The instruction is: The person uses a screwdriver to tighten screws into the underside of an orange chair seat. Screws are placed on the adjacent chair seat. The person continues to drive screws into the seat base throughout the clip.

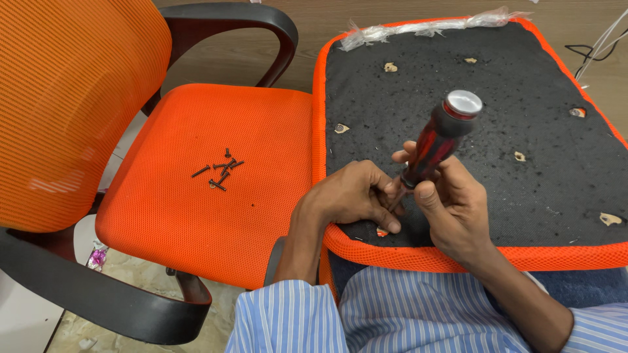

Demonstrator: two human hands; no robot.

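The screwdriver (437,142) has a dark red, see-through handle with a black collar and a shiny silver cap on top. It stands tilted, the cap up and to the right, the shaft down between the fingers of the right hand (451,208) and the left hand (356,196). The upturned seat cushion (497,124) lies under both hands: black underside with small holes, orange mesh edge, its near rim just below the hands.

Left hand (353,199): forearm enters from lower centre, wrist bent, palm down, fingers curled with the tips pinched together, apparently meeting the right fingertips. Right hand (448,199): forearm from lower right, fingers wrapped closed, thumb lying across the front.
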